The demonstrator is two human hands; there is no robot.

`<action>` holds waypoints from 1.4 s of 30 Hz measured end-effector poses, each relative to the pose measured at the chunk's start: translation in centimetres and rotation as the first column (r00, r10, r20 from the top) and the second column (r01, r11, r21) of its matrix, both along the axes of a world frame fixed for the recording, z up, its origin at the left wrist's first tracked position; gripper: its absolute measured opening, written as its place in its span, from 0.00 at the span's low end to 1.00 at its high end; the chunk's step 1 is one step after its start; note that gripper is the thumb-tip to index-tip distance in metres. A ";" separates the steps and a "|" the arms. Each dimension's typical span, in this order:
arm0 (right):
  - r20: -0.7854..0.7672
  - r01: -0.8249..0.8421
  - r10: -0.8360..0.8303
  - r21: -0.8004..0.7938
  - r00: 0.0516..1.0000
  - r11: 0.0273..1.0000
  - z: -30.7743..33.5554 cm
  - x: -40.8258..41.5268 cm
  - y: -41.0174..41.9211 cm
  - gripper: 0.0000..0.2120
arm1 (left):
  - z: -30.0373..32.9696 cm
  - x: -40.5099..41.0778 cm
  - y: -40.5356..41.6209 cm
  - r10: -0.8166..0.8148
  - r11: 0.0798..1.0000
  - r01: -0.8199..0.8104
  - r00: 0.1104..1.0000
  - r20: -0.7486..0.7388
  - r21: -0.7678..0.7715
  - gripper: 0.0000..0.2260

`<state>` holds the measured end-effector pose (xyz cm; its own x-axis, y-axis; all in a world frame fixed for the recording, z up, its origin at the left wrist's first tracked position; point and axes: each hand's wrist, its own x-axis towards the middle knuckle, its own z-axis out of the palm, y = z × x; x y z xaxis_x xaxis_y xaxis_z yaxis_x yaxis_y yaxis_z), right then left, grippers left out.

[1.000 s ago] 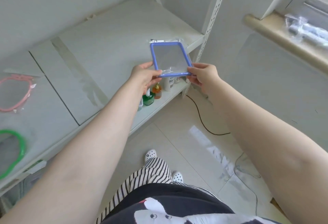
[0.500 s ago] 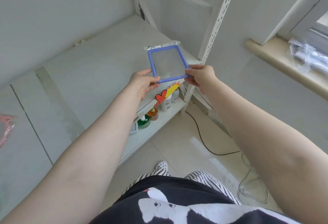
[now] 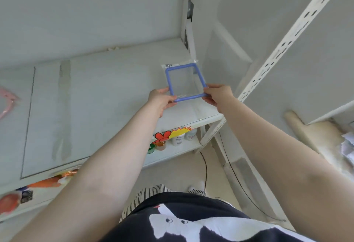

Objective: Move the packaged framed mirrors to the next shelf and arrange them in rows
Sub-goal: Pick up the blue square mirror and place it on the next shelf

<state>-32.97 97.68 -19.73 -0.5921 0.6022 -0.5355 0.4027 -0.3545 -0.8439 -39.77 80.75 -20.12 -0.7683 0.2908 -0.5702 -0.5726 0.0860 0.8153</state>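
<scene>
A blue-framed mirror [image 3: 185, 82] in a clear plastic bag is held flat over the right end of the white shelf board [image 3: 107, 92]. My left hand [image 3: 161, 99] pinches its near left corner. My right hand [image 3: 217, 94] grips its near right corner. The mirror hangs close above the board near the back right corner; I cannot tell whether it touches. At the far left edge lies a pink-framed packaged mirror [image 3: 6, 101], partly cut off by the frame.
A perforated white upright [image 3: 283, 44] rises right of the shelf. Bottles and bright labels [image 3: 172, 138] stand on the lower shelf. A black cable [image 3: 206, 169] runs across the floor. A beige sill [image 3: 314, 134] lies at the right.
Both hands have carried the blue mirror farther along the shelf toward its back right corner. The view has swung right, so the pink mirror sits at the left edge and the green one is gone.
</scene>
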 end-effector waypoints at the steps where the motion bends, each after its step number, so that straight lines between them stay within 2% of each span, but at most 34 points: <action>1: 0.000 -0.033 0.033 0.010 0.999 0.999 0.0 -0.6 0.5 0.16 | -0.2 0.1 0.4 0.042 0.999 -0.042 0.999 -0.016 -0.009 0.25; 4: 0.001 -0.126 0.126 0.030 0.992 0.992 -0.8 -2.1 1.5 0.16 | -1.2 0.3 1.2 0.154 0.987 -0.157 0.986 -0.068 -0.036 0.23; 7: 0.051 -0.203 0.201 0.040 0.978 0.978 -2.5 -2.9 1.8 0.16 | -2.9 0.4 1.2 0.189 0.971 -0.208 0.971 -0.149 -0.120 0.21; 12: 0.128 -0.323 0.307 0.125 0.943 0.938 -4.9 -3.9 1.9 0.21 | -5.0 -0.3 1.1 0.106 0.930 -0.200 0.949 -0.298 -0.307 0.20; 17: 0.227 -0.490 0.439 0.292 0.870 0.821 -5.1 -4.8 2.6 0.29 | -5.5 -1.4 1.4 0.000 0.952 -0.111 0.932 -0.363 -0.285 0.21; 20: 0.211 -0.493 0.447 0.316 0.869 0.810 -6.0 -6.1 3.3 0.29 | -6.2 -2.8 2.1 -0.021 0.944 -0.114 0.915 -0.402 -0.309 0.21; 28: 0.201 -0.483 0.445 0.485 0.873 0.729 -7.8 -12.2 4.9 0.26 | -7.6 -8.7 4.5 -0.079 0.907 -0.147 0.861 -0.503 -0.394 0.09; 33: 0.267 -0.506 0.437 0.572 0.859 0.645 -8.6 -15.3 5.4 0.24 | -8.6 -12.0 5.9 -0.095 0.872 -0.183 0.847 -0.523 -0.454 0.13; 37: 0.337 -0.535 0.420 0.606 0.843 0.588 -9.6 -16.7 5.8 0.26 | -9.5 -13.0 6.3 -0.061 0.876 -0.208 0.848 -0.526 -0.435 0.18; 40: 0.344 -0.529 0.405 0.619 0.847 0.580 -10.1 -17.0 6.0 0.26 | -10.2 -13.1 6.4 -0.019 0.889 -0.225 0.851 -0.525 -0.399 0.07; 42: 0.331 -0.516 0.399 0.624 0.855 0.587 -10.3 -17.1 6.0 0.26 | -10.7 -13.3 6.5 -0.012 0.887 -0.240 0.842 -0.539 -0.394 0.09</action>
